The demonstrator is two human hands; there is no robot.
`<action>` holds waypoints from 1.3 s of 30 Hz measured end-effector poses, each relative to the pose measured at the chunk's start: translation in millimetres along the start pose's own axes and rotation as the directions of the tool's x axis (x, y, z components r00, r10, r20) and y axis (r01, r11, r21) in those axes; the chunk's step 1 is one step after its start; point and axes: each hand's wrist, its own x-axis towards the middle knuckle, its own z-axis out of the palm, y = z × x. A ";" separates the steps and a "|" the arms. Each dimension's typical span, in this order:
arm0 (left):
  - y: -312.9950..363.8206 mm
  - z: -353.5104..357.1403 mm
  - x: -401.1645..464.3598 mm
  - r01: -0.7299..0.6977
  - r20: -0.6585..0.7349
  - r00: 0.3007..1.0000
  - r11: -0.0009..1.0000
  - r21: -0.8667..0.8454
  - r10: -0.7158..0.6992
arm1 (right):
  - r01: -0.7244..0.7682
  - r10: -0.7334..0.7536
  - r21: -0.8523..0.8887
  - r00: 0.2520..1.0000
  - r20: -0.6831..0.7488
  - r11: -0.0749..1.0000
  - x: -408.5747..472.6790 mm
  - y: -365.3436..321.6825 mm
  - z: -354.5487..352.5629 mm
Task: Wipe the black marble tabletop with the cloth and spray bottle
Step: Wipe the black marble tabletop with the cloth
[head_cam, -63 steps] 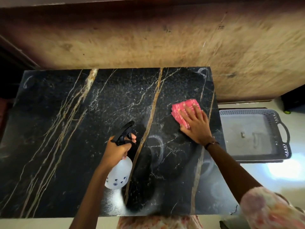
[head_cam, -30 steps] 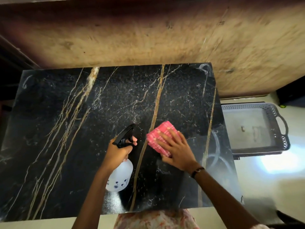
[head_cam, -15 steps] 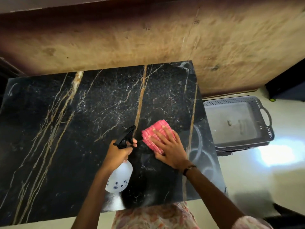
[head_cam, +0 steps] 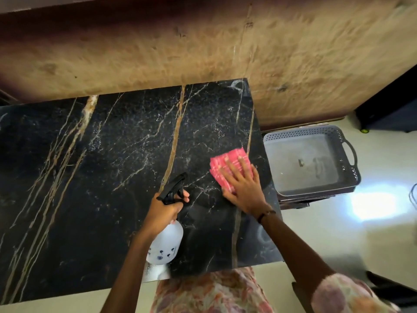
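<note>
The black marble tabletop (head_cam: 94, 177) with gold and white veins fills the left and middle of the view. My left hand (head_cam: 165, 211) grips the neck of a white spray bottle (head_cam: 165, 243) with a black trigger head, held just above the table's near part. My right hand (head_cam: 242, 187) lies flat, fingers spread, pressing a folded pink cloth (head_cam: 225, 161) onto the marble close to the right edge. Part of the cloth is hidden under my fingers.
A grey plastic basket tray (head_cam: 352, 152) with handles sits on the pale floor just right of the table. A rough tan wall (head_cam: 203, 46) runs along the table's far edge. A dark object (head_cam: 388, 111) stands at far right.
My right hand slid the pink cloth from the table's middle, beside the bottle, out to the right edge. My left hand and the spray bottle stayed about where they were.
</note>
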 end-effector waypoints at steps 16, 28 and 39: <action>-23.1 10.0 -17.2 0.008 -0.029 1.000 1.000 0.015 -0.008 | -0.066 0.066 0.072 0.998 0.001 0.995 -15.3 -12.5 1.7; -36.7 12.7 -30.4 0.040 -0.028 0.999 0.999 0.002 -0.040 | -0.140 0.138 0.032 0.989 0.055 0.990 -75.4 39.8 -6.2; -55.3 3.7 -42.6 0.043 0.001 0.999 0.997 -0.058 -0.043 | 0.177 -0.178 0.021 0.981 0.079 0.984 -161.5 -26.3 16.1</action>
